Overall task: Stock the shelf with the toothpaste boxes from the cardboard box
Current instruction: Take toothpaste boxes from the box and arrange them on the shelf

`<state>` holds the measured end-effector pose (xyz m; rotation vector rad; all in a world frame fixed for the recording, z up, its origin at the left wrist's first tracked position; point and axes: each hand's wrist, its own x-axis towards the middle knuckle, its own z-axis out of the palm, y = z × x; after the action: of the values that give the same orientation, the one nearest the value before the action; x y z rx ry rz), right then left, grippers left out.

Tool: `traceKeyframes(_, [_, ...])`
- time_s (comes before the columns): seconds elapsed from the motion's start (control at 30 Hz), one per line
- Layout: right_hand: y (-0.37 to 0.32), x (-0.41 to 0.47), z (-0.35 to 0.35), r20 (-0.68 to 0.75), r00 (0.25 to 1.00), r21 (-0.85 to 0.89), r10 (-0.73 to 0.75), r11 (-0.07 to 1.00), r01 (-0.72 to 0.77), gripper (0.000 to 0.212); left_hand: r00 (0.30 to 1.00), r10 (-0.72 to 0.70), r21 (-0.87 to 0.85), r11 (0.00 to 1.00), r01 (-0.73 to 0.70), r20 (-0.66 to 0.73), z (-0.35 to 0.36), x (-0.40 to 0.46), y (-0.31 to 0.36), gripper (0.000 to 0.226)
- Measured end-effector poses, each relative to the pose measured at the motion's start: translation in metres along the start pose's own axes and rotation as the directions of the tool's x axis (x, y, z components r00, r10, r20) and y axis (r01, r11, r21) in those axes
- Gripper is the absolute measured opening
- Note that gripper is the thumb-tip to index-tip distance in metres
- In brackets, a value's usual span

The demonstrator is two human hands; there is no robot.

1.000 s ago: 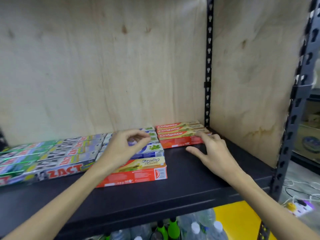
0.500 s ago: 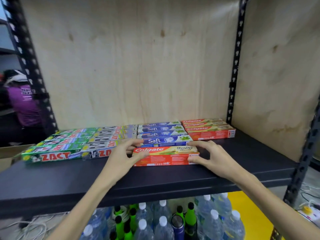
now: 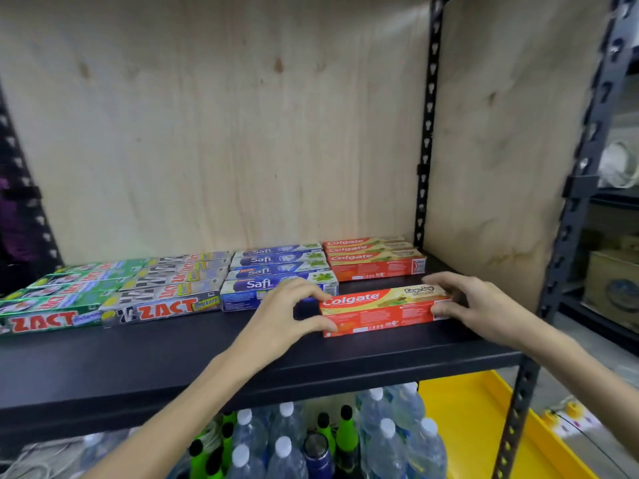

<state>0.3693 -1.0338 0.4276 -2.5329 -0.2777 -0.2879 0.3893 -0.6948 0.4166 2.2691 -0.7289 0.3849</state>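
Note:
A red and yellow Colgate box (image 3: 382, 311) lies lengthwise on the black shelf (image 3: 145, 361), in front of a row of Colgate boxes (image 3: 375, 259). My left hand (image 3: 287, 314) pinches its left end between thumb and fingers. My right hand (image 3: 480, 305) grips its right end the same way. Left of the Colgate row lie blue Safi boxes (image 3: 276, 271), then grey and green Zact boxes (image 3: 103, 299). The cardboard box is not in view.
Plywood panels close the shelf's back and right side. Black perforated uprights (image 3: 427, 140) stand at the corners. Below the shelf are water bottles (image 3: 387, 440), green bottles and a yellow tray (image 3: 484, 430). Another rack with boxes stands at the far right.
Both hands have slid the held Colgate box to the right, from in front of the Safi boxes to in front of the Colgate row. The view has shifted too.

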Motion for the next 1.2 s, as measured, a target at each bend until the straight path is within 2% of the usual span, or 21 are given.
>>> traceKeyframes(0.13, [0.02, -0.002, 0.006, -0.255, 0.957, 0.102, 0.139, 0.988, -0.116, 0.081, 0.998, -0.033, -0.012, 0.999, 0.032, -0.052, 0.025, 0.03, 0.011, 0.046])
traceKeyframes(0.2, [0.026, -0.001, 0.011, -0.341, 0.924, 0.132, 0.173, 0.982, -0.135, 0.087, 0.995, -0.037, -0.016, 0.999, 0.035, -0.092, 0.033, 0.04, 0.012, 0.051])
traceKeyframes(0.3, [0.034, 0.006, 0.017, -0.387, 0.903, 0.14, 0.185, 0.98, -0.141, 0.088, 0.99, -0.009, 0.053, 0.998, 0.016, -0.141, 0.043, 0.05, 0.009, 0.052])
traceKeyframes(0.43, [0.038, 0.031, 0.017, -0.383, 0.895, 0.129, 0.23, 0.972, -0.195, 0.091, 0.982, 0.006, 0.171, 0.985, 0.026, -0.188, 0.05, 0.064, 0.006, 0.061])
traceKeyframes(0.6, [0.037, 0.058, 0.017, -0.355, 0.895, 0.132, 0.27, 0.962, -0.238, 0.084, 0.959, -0.054, 0.304, 0.942, 0.141, -0.277, 0.052, 0.082, -0.001, 0.07])
traceKeyframes(0.73, [0.033, 0.067, 0.02, -0.328, 0.904, 0.133, 0.274, 0.961, -0.243, 0.077, 0.927, -0.195, 0.201, 0.942, 0.268, -0.32, 0.056, 0.092, -0.008, 0.07])
traceKeyframes(0.87, [0.033, 0.075, 0.021, -0.331, 0.901, 0.173, 0.28, 0.957, -0.233, 0.09, 0.911, -0.248, 0.133, 0.943, 0.304, -0.329, 0.053, 0.101, -0.013, 0.071])
traceKeyframes(1.03, [0.033, 0.081, 0.023, -0.321, 0.914, 0.205, 0.25, 0.96, -0.191, 0.092, 0.911, -0.259, 0.091, 0.949, 0.302, -0.321, 0.049, 0.109, -0.022, 0.072])
traceKeyframes(1.2, [0.037, 0.085, 0.024, -0.327, 0.918, 0.141, 0.223, 0.972, -0.186, 0.084, 0.932, -0.236, 0.116, 0.954, 0.276, -0.274, 0.053, 0.106, -0.033, 0.076])
